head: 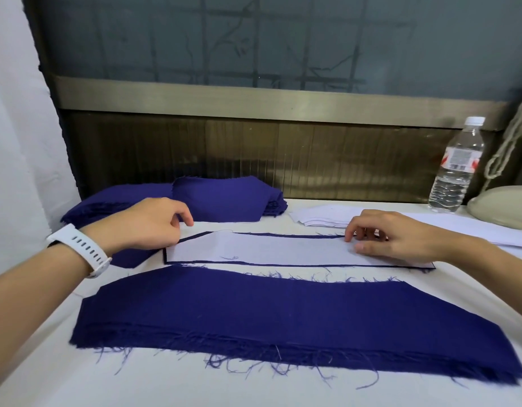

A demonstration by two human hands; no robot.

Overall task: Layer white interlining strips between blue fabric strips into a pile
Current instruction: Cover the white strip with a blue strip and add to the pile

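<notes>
White cloth covers the table (63, 386), which runs back to a dark ribbed wall panel (312, 160) under a frosted, gridded window (254, 39); a pale curtain (16, 113) hangs at the left.

At mid-table a white interlining strip (268, 249) lies flat on a blue fabric strip (306, 236), of which only a thin dark border shows around the white. The left hand (154, 224) (a white watch (80, 248) on its wrist) curls its fingers down at the strip's left end; whether they pinch it or only touch cannot be told. The right hand (392, 236) grasps nothing, its bent fingertips and thumb pressing on the strip's right part.

Nearer the person lies a wide blue fabric piece (283, 324), frayed along both long edges, loose threads trailing onto the cloth. Only a narrow bare band separates it from the layered strips. Behind the hands sit a stack of blue fabric (221, 201) and, to its right, a stack of white interlining (327, 215). A water bottle (456, 168) stands at the far right edge beside a cream-coloured object (500, 207). Bare cloth shows along the near edge.
</notes>
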